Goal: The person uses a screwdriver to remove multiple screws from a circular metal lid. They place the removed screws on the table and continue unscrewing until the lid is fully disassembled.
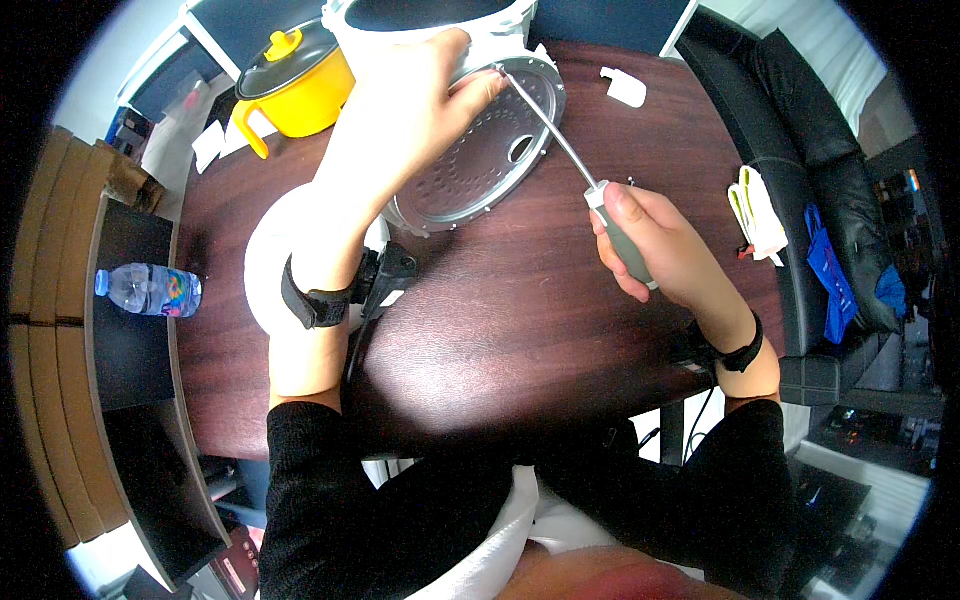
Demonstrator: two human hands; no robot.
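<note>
Head view: perforated metal disc by white housing
Right hand: wrapped around screwdriver
Left hand: seemingly pinching near its tip; glare blurs contact

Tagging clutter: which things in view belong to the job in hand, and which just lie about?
In use:
Grey-handled screwdriver, in right hand
Round metal plate, at left hand
White round housing, beside plate

Lying about:
Yellow lidded pot
Plastic water bottle
Small white plastic piece (link unclear)
</note>
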